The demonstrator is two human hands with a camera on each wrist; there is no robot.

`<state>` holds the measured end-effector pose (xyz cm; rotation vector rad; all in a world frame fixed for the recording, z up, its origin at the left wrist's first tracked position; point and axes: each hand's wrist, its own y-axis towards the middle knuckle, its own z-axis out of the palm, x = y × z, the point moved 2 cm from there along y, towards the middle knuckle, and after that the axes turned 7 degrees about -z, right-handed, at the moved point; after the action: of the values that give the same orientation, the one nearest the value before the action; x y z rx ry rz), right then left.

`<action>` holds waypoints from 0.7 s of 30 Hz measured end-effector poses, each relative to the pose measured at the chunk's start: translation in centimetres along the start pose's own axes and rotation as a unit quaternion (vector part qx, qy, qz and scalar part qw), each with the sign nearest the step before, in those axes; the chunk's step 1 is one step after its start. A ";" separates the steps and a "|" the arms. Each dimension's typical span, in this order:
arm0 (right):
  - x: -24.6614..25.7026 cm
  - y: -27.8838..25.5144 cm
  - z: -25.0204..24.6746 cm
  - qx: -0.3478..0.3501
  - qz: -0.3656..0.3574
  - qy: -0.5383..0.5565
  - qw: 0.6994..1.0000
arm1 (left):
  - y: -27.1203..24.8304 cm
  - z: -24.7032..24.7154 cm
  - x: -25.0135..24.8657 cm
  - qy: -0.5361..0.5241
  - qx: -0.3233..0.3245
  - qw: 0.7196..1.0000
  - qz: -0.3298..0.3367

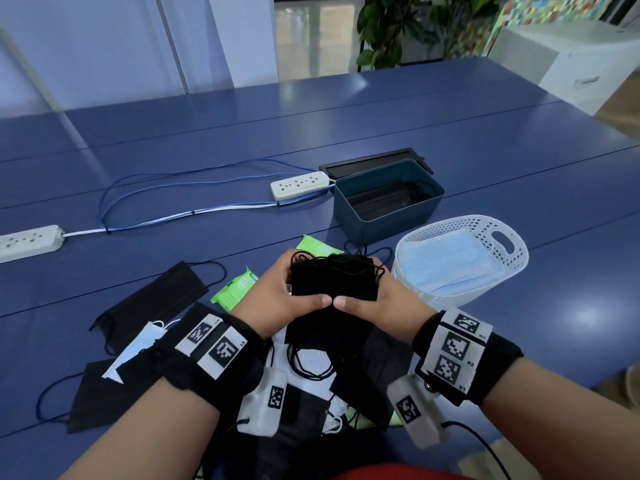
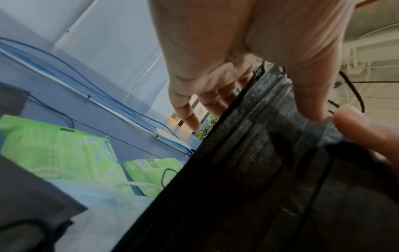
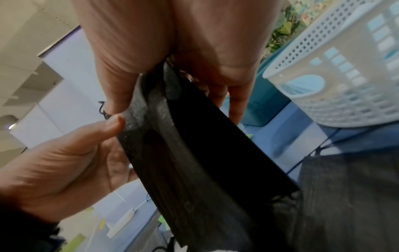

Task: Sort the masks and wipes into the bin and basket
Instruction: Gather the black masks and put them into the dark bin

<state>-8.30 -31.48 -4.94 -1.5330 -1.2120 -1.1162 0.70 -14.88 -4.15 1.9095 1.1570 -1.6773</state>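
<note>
Both hands hold a stack of black masks [image 1: 334, 278] above the near table. My left hand [image 1: 277, 299] grips its left end, my right hand [image 1: 384, 299] its right end, thumbs meeting on the near side. The wrist views show the stack [image 2: 248, 162] [image 3: 194, 153] pinched between thumb and fingers. More black masks [image 1: 156, 299] and white ones [image 1: 138, 348] lie loose below. Green wipe packs [image 1: 235, 285] [image 2: 54, 150] lie just left of the hands. The dark teal bin [image 1: 388, 202] holds black masks. The white basket [image 1: 509, 251] [image 3: 345, 85] holds blue masks.
Two white power strips [image 1: 299, 183] [image 1: 27, 242] with blue cables [image 1: 145, 209] lie across the blue table [image 1: 485, 133] behind and left. A black lid [image 1: 370, 161] sits behind the bin. A plant and white cabinet stand beyond the table.
</note>
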 end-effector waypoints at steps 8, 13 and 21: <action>-0.3 0.4 -0.1 0.009 0.016 0.038 0.999 | -0.2 -0.4 -0.6 -0.104 -0.036 0.992 -0.056; -1.7 -0.2 -0.5 0.050 0.061 0.051 0.996 | -0.4 -1.5 -1.7 -0.387 -0.031 0.917 -0.085; -1.7 -0.2 -0.2 -0.017 0.040 0.185 0.982 | 0.1 -1.2 -0.1 -0.498 -0.099 0.846 -0.164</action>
<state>-8.69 -31.98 -6.58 -1.3122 -0.8743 -1.3039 1.55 -14.14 -3.76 0.5012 1.1234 -2.1652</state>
